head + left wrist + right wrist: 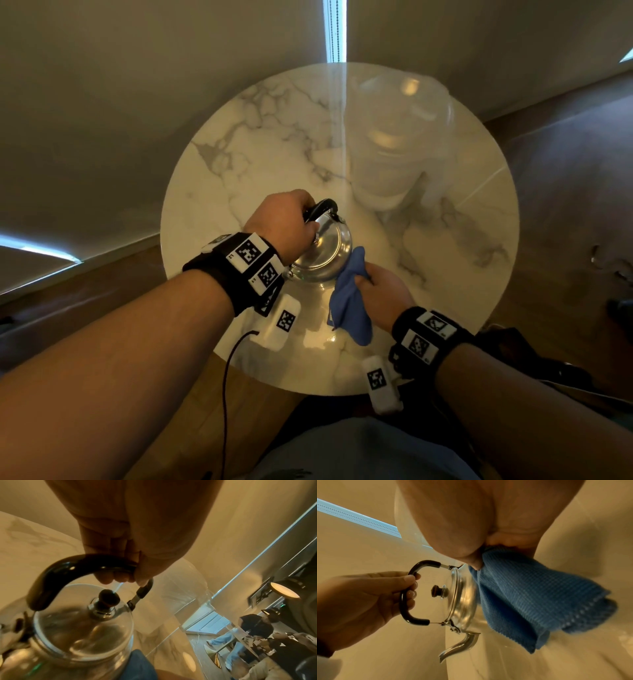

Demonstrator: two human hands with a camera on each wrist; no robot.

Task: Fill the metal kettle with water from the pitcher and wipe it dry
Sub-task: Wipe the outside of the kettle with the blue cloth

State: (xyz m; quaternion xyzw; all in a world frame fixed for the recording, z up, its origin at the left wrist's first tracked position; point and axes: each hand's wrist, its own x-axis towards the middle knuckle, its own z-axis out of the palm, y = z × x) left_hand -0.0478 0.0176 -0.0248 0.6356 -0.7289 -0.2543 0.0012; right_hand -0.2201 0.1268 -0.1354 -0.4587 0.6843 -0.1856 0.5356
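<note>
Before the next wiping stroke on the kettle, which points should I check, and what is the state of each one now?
1. Left hand grips the handle: ok.
2. Lid sits on the kettle: ok.
3. Right hand holds the blue cloth: ok.
4. Cloth touches the kettle's side: ok.
5. Pitcher stands apart from the kettle: ok.
6. Kettle surface dry: cannot tell.

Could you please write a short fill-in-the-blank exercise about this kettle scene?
1. The left hand grips the kettle by its black ____.
2. The right hand holds a ____ cloth against the kettle.
3. The clear pitcher stands on the round ____ table.

Missing words: handle; blue; marble
</note>
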